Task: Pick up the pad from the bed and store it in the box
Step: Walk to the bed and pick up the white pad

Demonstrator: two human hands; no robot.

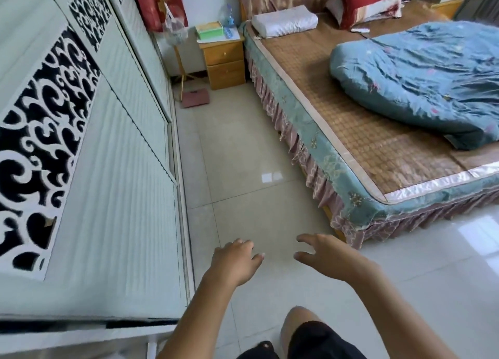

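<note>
A brown woven bamboo pad (359, 132) with a pale silky border lies flat on the bed (305, 132) at the right. A crumpled blue quilt (421, 70) rests on the pad's far right part. My left hand (235, 258) and my right hand (326, 256) hover over the floor tiles, a little short of the bed's near corner, both empty with fingers spread. No box for the pad shows clearly in view.
A tall white wardrobe (89, 169) with black scroll panels runs along the left. A wooden nightstand (225, 60) stands at the bed's head, a pink scale (195, 97) on the floor before it. A white pillow (285, 21) and a red pillow (364, 3) lie at the headboard.
</note>
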